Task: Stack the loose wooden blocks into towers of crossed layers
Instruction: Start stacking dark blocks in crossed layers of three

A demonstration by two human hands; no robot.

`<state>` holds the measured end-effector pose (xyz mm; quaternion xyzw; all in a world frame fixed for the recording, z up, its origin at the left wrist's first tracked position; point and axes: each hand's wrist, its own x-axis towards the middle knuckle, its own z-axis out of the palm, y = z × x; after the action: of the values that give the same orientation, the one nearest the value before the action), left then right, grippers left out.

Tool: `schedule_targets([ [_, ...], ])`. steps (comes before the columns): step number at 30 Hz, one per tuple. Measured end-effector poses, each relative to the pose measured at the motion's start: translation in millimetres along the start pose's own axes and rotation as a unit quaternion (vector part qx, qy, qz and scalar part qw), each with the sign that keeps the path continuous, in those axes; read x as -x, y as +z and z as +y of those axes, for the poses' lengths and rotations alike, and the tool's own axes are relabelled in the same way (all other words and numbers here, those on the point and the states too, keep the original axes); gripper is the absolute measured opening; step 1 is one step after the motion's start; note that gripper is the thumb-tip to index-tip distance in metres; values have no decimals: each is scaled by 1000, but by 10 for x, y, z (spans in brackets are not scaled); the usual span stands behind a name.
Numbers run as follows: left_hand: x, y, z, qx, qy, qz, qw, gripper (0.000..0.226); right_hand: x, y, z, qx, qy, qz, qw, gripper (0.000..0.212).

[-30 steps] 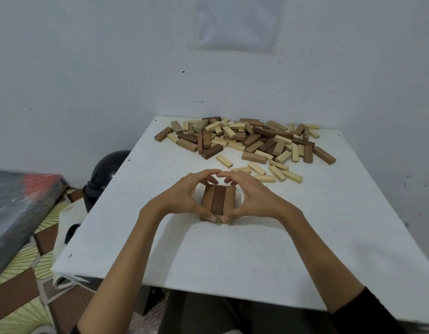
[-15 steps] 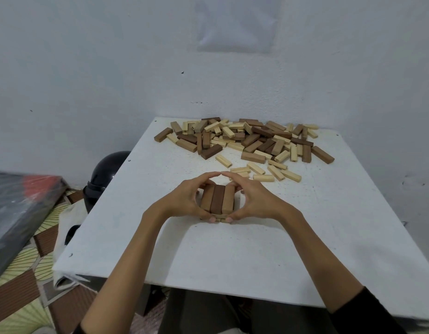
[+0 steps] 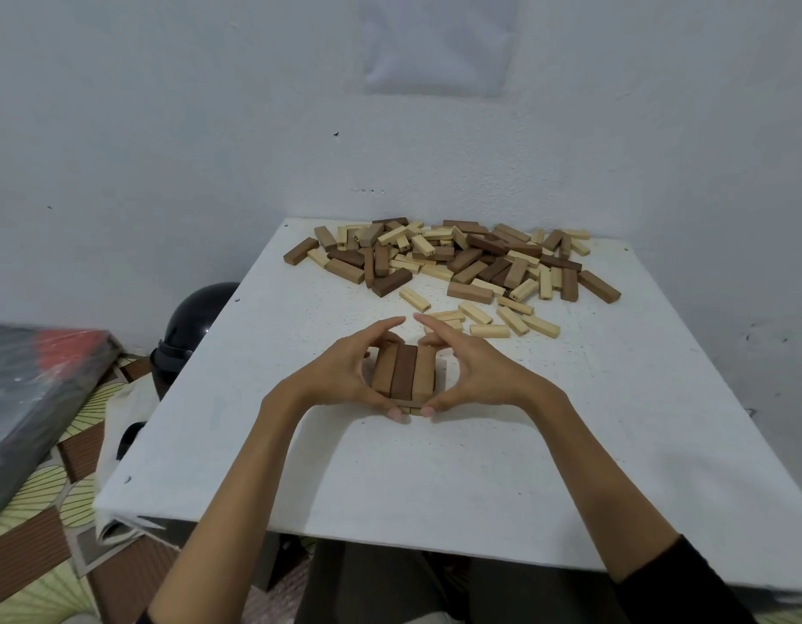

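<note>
A low block tower (image 3: 403, 372) stands at the middle of the white table (image 3: 435, 484). Its top layer is three brown blocks lying side by side, pointing away from me, and a crossed layer shows beneath. My left hand (image 3: 340, 376) cups its left side and my right hand (image 3: 480, 376) cups its right side. Both thumbs press the near face of the lower layer. The index fingers curve over the far side with their tips slightly apart. A pile of loose light and dark blocks (image 3: 462, 263) lies along the table's far edge.
A few pale blocks (image 3: 489, 330) lie just beyond my right fingers. The wall rises right behind the pile. Left of the table, on the floor, are a black helmet (image 3: 196, 317) and a dark wrapped package (image 3: 30, 389).
My index fingertips, touching behind the tower before, have parted a little. The hands stay cupped around the tower, which has not moved.
</note>
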<state>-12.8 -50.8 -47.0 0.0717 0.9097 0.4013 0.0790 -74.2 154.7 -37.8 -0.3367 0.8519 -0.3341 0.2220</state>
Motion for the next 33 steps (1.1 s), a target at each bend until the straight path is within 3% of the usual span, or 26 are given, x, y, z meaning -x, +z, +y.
schedule_targets([
  [4,74,-39,-30,-116,-86,-84,986,141,101,-105,29,120,69,-70,988,129],
  [8,90,37,-47,-233,-132,-151,952,147,135,80,39,239,125,-123,955,134],
  [16,50,135,56,-255,-155,-192,935,143,65,321,-48,223,128,-108,960,135],
  [33,75,85,66,-257,-149,-189,936,138,53,342,-42,205,132,-82,966,134],
])
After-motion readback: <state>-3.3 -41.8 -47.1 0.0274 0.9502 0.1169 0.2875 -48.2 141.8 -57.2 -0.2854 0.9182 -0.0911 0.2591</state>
